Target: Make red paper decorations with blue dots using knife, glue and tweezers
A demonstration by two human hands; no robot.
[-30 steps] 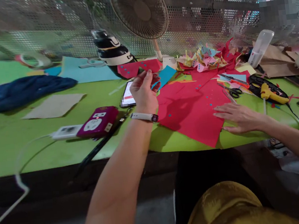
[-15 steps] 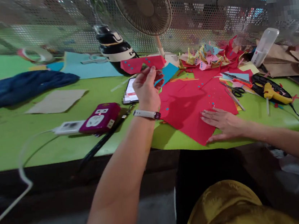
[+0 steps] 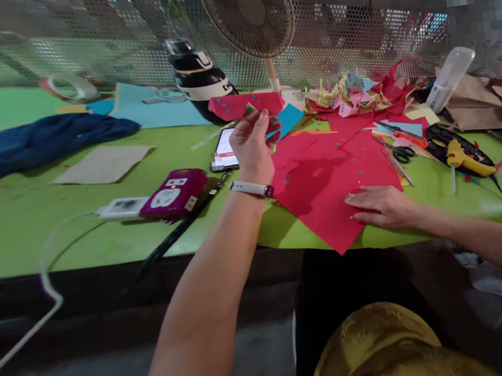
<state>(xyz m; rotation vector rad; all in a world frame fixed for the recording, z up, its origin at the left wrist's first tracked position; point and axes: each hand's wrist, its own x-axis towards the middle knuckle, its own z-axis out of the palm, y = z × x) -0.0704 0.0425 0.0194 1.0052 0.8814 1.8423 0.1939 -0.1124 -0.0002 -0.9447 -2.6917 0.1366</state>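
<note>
My left hand (image 3: pixel 252 142), with a pale watch band at its wrist, is raised above the table. Its thumb and fingers pinch a folded piece of red paper (image 3: pixel 231 107) with small blue dots. A large sheet of red paper (image 3: pixel 315 186) lies on the table, with some blue dots scattered on it and one corner over the front edge. On this sheet's right side rests my right hand (image 3: pixel 381 205), fingers stretched out and holding nothing. A piece of blue paper (image 3: pixel 291 119) shows just behind my left hand.
At the right lie scissors (image 3: pixel 402 152) and a yellow and black glue gun (image 3: pixel 461 153). Paper scraps (image 3: pixel 353 93) are heaped at the back. A fan (image 3: pixel 251 8), a black bottle (image 3: pixel 201 81), a phone (image 3: pixel 226 145) and a purple power adapter (image 3: pixel 174 194) stand or lie leftward.
The large red sheet's front corner has come nearer to me, further over the table edge. My right hand's fingers have drawn closer together on it. My left hand still holds the dotted paper.
</note>
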